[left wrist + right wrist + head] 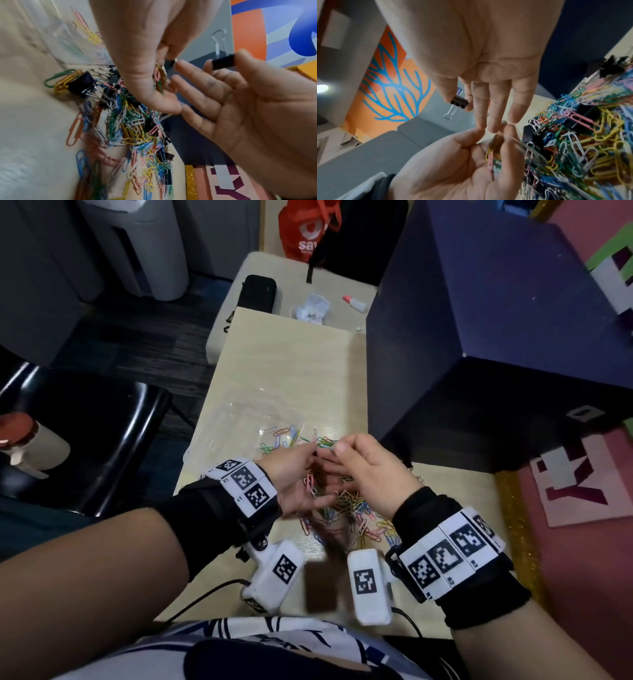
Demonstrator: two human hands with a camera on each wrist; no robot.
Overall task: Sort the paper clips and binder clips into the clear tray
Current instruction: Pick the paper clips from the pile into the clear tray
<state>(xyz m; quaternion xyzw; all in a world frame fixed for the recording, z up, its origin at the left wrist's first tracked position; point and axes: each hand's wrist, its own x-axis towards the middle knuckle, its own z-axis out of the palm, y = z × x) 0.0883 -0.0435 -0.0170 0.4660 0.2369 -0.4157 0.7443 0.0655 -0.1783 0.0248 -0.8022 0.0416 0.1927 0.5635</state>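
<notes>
— How are the hands occupied?

— A black binder clip is pinched by the right hand at frame centre, long axis level, wire handle hung down-left. Paper clips are cupped in the left hand.

— And around?

— A mixed pile is spread on the pale desk; the clear tray is seen above it, a dark blue box upper right.

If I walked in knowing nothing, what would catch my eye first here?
Probably the bright heap of paper clips on the pale table, right under both hands. The right hand pinches a black binder clip, the left hand cups a few paper clips, and a clear tray sits just beyond.
</notes>
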